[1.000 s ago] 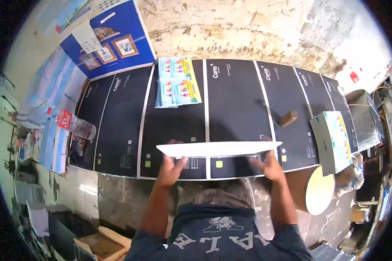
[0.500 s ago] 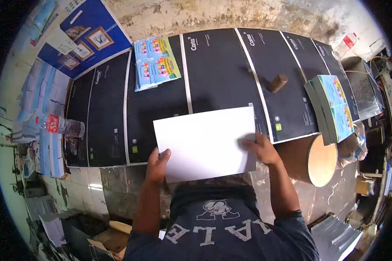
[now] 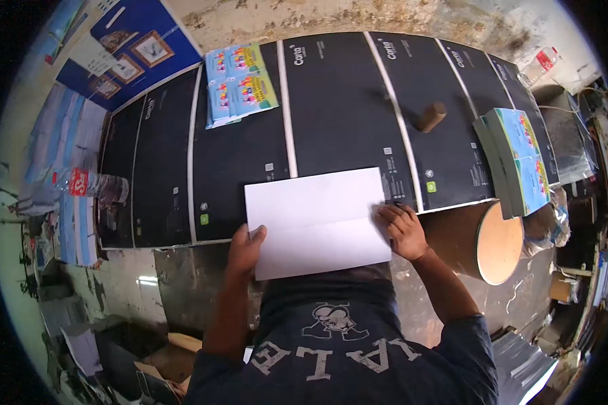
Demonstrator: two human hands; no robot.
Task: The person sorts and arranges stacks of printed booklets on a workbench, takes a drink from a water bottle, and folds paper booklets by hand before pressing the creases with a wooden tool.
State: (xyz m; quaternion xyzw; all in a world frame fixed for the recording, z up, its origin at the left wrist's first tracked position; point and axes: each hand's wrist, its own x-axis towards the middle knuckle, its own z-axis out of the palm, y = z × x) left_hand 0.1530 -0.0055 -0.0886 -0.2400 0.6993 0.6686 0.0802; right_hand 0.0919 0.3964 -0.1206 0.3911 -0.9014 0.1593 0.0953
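White paper sheets (image 3: pixel 317 226) lie tilted over the front edge of the black table (image 3: pixel 338 108), nearest my body. My left hand (image 3: pixel 246 248) grips their left edge, thumb on top and the other fingers hidden beneath. At the right edge, my right hand (image 3: pixel 402 229) has its fingers bent together over the paper's border. A faint crease or sheet edge runs across the paper's middle. Whether it is one sheet or a thin stack, I cannot tell.
Colourful printed sheets (image 3: pixel 242 84) lie at the table's back. A brown cylindrical block (image 3: pixel 432 117) stands right of centre. A thick printed stack (image 3: pixel 517 162) is at the right, above a round drum (image 3: pixel 498 243). A plastic bottle (image 3: pixel 91 185) lies at the left.
The paper has gone from nearly edge-on to facing up and come closer to my body. My right hand has shifted from a thumb-on-top grip to fingers over the right edge.
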